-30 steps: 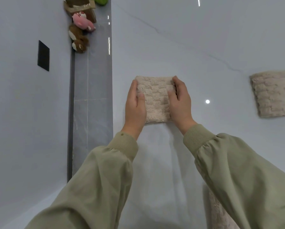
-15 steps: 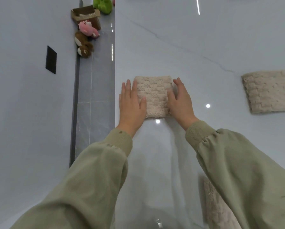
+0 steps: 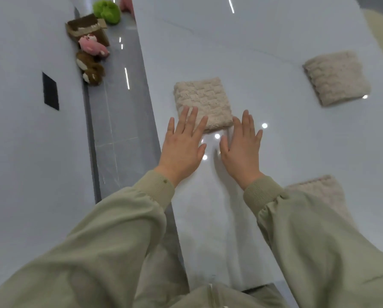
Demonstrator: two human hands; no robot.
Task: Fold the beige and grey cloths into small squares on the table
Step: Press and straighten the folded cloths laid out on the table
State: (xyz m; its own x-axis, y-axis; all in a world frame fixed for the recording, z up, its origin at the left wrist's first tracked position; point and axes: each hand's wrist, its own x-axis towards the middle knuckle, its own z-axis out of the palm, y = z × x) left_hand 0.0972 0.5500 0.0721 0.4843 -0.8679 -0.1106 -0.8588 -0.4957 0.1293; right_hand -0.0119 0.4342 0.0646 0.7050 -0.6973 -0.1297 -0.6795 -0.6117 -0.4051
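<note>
On the white table (image 3: 275,52), your left hand (image 3: 181,147) is flat, fingertips (image 3: 193,111) over the near edge of the folded beige cloth (image 3: 202,98); right hand (image 3: 241,150) flat just beside it, both gripping nothing.

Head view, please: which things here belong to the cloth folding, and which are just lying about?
Job: centre folded beige cloth, right folded beige cloth, near beige cloth, table, left hand, right hand.
Lying about: pink plush, brown plush, green plush, cardboard box.
</note>
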